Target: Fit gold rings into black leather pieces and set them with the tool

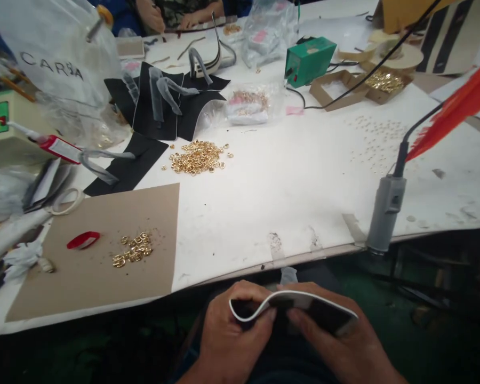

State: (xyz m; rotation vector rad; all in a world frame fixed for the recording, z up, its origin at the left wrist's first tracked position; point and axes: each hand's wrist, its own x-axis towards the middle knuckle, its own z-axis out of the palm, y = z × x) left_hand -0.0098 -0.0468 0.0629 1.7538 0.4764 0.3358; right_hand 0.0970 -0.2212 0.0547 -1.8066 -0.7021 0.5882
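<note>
The left hand (232, 332) and right hand (346, 341), I see from here, both pinch the bent dark sheet (328, 310) before the near edge of the table (288, 186). Probably this two-sided grip serves to control its curve.

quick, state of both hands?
Left hand: closed, holding one end of the bent dark sheet.
Right hand: closed, holding the sheet's other end.

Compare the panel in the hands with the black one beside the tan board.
Shape: the held panel curves in a wave; the black panel looks roughly flat.
Support: the left hand and right hand grip the held panel; the black panel rests on the table.
Shared: both are thin sheets with a dark face.
</note>
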